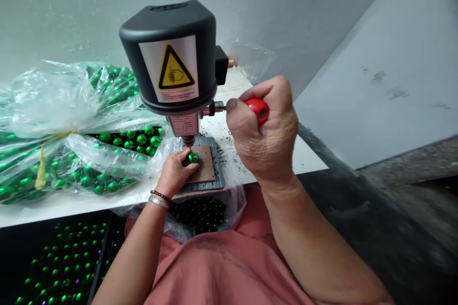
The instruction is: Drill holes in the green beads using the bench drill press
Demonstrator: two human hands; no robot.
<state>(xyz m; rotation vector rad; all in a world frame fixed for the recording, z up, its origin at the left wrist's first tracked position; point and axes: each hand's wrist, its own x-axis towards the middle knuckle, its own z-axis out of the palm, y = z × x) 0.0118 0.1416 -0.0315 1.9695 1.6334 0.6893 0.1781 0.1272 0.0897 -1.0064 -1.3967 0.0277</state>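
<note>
A shiny green ball (193,157) is pinched between the thumb and fingers of my left hand (174,171). It rests on the brown board (205,164) lying on the grey base of a bench drill press (168,57). Directly above the ball is the drill's chuck (188,141), its thin bit coming down at the ball's top; whether it has gone in I cannot tell. My right hand (266,133) is closed around the red knob (258,110) of the drill's feed lever, to the right of the machine.
Clear plastic bags of green balls (107,152) lie on the white table (304,159) at left, one tied with yellow string. Dark shavings surround the drill base. An open bag of green balls (198,214) sits at my lap. More balls fill a dark container (60,262) lower left.
</note>
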